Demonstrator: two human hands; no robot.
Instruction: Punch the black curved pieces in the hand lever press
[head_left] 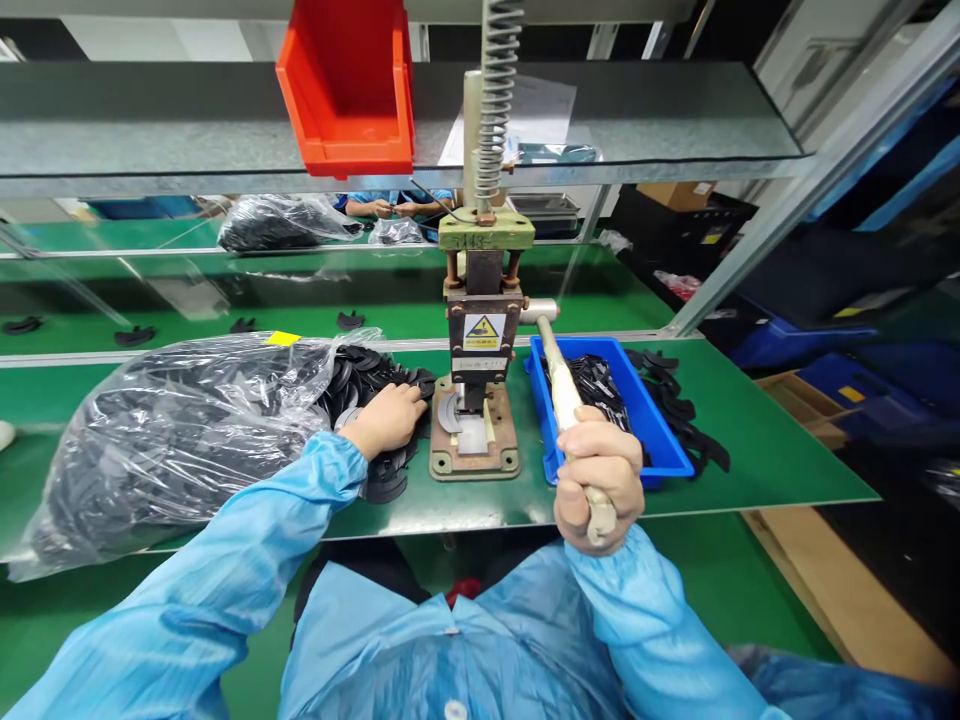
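A small hand press stands on the green table, with a spring above it and a grey curved part on its base plate. My right hand is wrapped round the press lever, pulled down toward me. My left hand rests with curled fingers on a pile of flat black parts just left of the press; what the fingers hold is hidden.
A large clear bag of black parts lies at the left. A blue tray with black pieces sits right of the press, more black parts beside it. A red bin sits on the shelf above. Another person's hands show at the back.
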